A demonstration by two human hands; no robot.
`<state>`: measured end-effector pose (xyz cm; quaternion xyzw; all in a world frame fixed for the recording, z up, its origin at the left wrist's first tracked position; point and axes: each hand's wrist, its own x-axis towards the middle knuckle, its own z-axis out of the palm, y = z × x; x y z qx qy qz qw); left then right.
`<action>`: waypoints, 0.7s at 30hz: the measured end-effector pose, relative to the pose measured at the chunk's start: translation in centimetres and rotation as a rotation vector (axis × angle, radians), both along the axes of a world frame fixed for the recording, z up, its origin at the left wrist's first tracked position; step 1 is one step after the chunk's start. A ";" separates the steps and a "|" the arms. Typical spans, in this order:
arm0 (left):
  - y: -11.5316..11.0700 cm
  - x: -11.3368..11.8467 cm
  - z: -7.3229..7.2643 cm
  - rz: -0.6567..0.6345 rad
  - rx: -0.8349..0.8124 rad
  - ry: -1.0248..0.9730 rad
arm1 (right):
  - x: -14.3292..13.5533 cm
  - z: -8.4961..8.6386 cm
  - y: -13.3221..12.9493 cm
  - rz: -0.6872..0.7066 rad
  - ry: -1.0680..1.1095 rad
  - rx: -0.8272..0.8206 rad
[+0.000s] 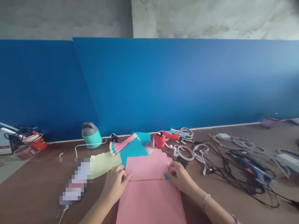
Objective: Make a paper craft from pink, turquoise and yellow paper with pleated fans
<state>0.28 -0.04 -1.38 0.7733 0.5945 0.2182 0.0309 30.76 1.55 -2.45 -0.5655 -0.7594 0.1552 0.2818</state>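
Note:
Pink paper (151,202) lies in front of me, with a crease or edge running across it between my hands. Above that line is a pink section (147,168) with uneven layers at its top right. My left hand (116,180) pinches the left edge of the pink paper near the crease, thumb and fingers together. At the right edge, my right hand (177,174) grips the paper with curled fingers, and a bit of blue shows beside the fingertips. Blue paper (134,151), yellow-green paper (105,163) and a pleated multicoloured paper piece (122,144) lie just beyond.
A teal and grey container (92,137) stands at the back left. Behind the paper is a red roll-shaped object (160,140). White cables (187,152), black cords and a blue glue gun (254,172) spread over the right side. A blue panel (175,84) borders the brown table (30,193).

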 end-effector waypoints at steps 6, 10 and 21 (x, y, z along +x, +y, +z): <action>0.2 -0.3 -0.7 -0.016 -0.005 0.001 | 0.0 0.0 0.1 -0.014 0.017 -0.044; 0.2 -0.4 -1.0 -0.038 0.025 -0.004 | 0.0 0.1 0.0 -0.007 0.021 -0.033; -0.2 -0.7 -0.5 -0.094 0.013 -0.116 | 0.4 0.0 -0.5 0.060 0.131 0.019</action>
